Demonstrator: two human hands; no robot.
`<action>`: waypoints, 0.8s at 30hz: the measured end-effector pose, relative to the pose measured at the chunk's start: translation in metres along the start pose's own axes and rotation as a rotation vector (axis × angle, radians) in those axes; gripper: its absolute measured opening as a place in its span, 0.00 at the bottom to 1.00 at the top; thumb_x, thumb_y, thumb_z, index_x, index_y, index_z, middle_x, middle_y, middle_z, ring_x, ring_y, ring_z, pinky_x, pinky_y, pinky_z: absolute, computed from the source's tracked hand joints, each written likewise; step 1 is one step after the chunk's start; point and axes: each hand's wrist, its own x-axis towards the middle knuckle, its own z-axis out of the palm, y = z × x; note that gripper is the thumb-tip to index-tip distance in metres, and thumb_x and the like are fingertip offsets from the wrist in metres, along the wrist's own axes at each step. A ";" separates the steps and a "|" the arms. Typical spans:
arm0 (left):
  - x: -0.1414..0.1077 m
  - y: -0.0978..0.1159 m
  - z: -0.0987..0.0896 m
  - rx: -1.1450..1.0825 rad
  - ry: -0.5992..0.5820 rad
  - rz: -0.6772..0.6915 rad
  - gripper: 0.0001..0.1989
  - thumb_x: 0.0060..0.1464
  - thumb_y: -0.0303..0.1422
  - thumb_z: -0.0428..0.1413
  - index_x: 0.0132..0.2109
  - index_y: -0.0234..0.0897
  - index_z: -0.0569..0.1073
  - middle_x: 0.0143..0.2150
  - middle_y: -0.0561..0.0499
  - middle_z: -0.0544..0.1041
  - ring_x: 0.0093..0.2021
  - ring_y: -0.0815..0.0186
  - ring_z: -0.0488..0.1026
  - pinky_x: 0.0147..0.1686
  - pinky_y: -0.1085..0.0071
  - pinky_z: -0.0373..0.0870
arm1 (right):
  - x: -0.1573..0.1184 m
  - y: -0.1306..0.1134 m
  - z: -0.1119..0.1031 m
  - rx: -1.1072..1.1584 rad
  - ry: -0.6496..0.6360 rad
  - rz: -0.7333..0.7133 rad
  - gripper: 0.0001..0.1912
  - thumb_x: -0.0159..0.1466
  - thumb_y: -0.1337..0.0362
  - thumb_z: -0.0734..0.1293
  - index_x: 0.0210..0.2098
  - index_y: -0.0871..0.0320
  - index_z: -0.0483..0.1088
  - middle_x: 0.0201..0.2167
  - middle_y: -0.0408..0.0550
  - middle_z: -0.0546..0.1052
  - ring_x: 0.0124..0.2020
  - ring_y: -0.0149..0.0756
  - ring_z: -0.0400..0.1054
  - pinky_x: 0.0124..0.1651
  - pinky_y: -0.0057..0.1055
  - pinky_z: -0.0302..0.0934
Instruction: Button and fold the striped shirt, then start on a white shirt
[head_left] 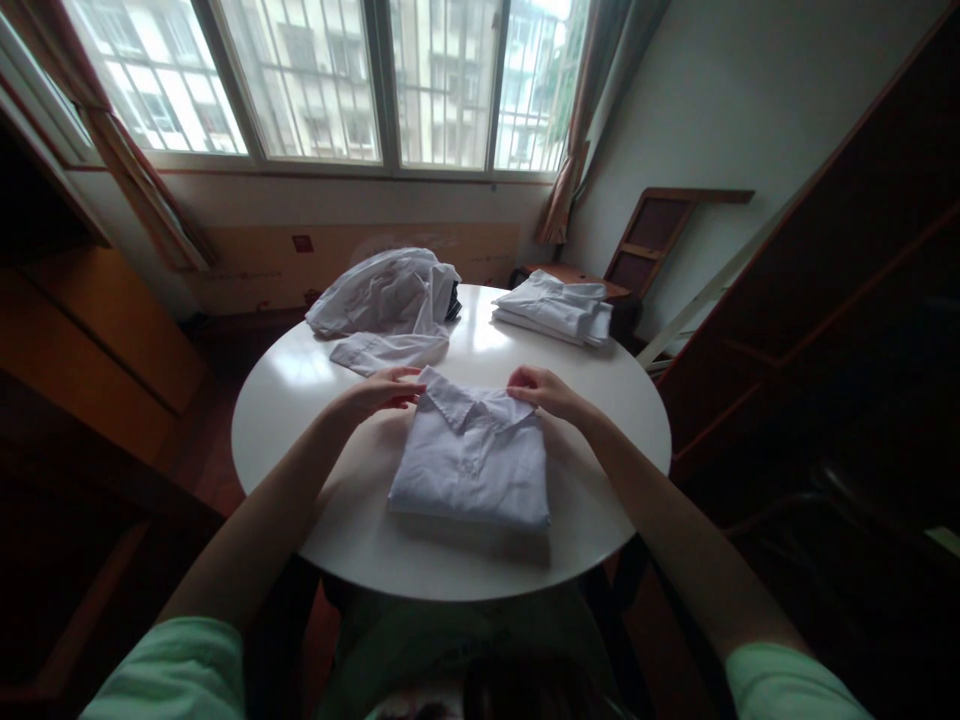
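Looking down on 1 round white table [289,430]. See 1 crumpled heap of white clothes [382,290] toward the far left edge, then 1 folded white shirt [472,465] lying front up near the middle. Find 1 stack of folded white clothes [555,308] at far right. Pinching, with the right hand [547,390], the right side of the shirt's collar [450,402]. Touching the left side with the left hand [386,390], fingers narrowly parted; cannot tell if gripping.

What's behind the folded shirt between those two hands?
Behind the folded shirt, farther back on the table, a rumpled white heap lies to the left and a folded white stack to the right. Whatever the heap itself covers can't be seen.
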 end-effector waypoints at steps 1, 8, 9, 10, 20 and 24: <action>0.002 -0.001 0.002 -0.031 0.022 0.012 0.23 0.36 0.34 0.63 0.44 0.35 0.70 0.33 0.48 0.75 0.30 0.69 0.71 0.27 0.76 0.64 | 0.000 0.001 0.000 -0.008 0.000 -0.005 0.11 0.50 0.59 0.65 0.27 0.62 0.65 0.21 0.42 0.67 0.21 0.25 0.58 0.21 0.23 0.51; 0.014 -0.010 0.015 -0.204 0.227 0.082 0.20 0.37 0.29 0.62 0.41 0.33 0.68 0.31 0.51 0.72 0.27 0.74 0.69 0.31 0.75 0.67 | 0.000 0.001 0.000 -0.034 -0.020 -0.015 0.11 0.51 0.59 0.65 0.27 0.62 0.66 0.22 0.42 0.67 0.22 0.26 0.58 0.23 0.24 0.52; 0.014 -0.011 0.016 -0.191 0.236 0.088 0.20 0.37 0.30 0.62 0.40 0.33 0.67 0.30 0.52 0.71 0.26 0.74 0.68 0.29 0.75 0.67 | 0.000 0.000 0.000 -0.031 -0.022 -0.012 0.11 0.51 0.59 0.64 0.27 0.62 0.66 0.22 0.42 0.67 0.22 0.26 0.59 0.23 0.24 0.52; 0.014 -0.011 0.017 -0.173 0.244 0.094 0.20 0.38 0.30 0.62 0.40 0.33 0.67 0.30 0.52 0.71 0.25 0.75 0.68 0.28 0.76 0.66 | -0.001 0.000 0.000 -0.031 -0.020 -0.010 0.11 0.51 0.59 0.65 0.27 0.62 0.66 0.21 0.42 0.67 0.21 0.26 0.58 0.23 0.24 0.52; 0.016 -0.013 0.017 -0.032 0.172 0.201 0.26 0.35 0.40 0.63 0.42 0.32 0.67 0.28 0.52 0.72 0.26 0.72 0.68 0.25 0.77 0.64 | 0.005 0.005 -0.015 0.094 0.065 0.241 0.20 0.54 0.49 0.64 0.30 0.62 0.65 0.17 0.42 0.67 0.16 0.24 0.58 0.18 0.22 0.51; 0.017 -0.016 0.020 -0.054 0.179 0.241 0.28 0.34 0.41 0.63 0.42 0.33 0.66 0.25 0.55 0.70 0.23 0.73 0.66 0.22 0.78 0.61 | -0.005 0.002 -0.033 0.165 -0.210 0.392 0.27 0.55 0.42 0.58 0.23 0.63 0.66 0.17 0.46 0.69 0.17 0.24 0.60 0.20 0.23 0.53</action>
